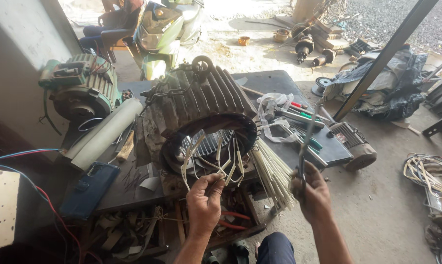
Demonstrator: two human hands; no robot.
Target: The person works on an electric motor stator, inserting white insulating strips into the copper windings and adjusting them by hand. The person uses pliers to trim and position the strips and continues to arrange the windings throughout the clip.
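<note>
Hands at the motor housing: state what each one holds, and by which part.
Left hand pinches the ends of pale strips hanging from the motor housing. Right hand grips a thin metal tool by its lower end.

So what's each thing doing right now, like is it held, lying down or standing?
Left hand: closed, pinching a pale insulation strip.
Right hand: closed around a thin metal tool, upright.
Motor stator housing: lying on its side, open end toward the person, strips sticking out.
Bundle of pale strips: leaning off the bench.
Paper roll: lying flat.
Blue phone case: lying flat, shut.
</note>
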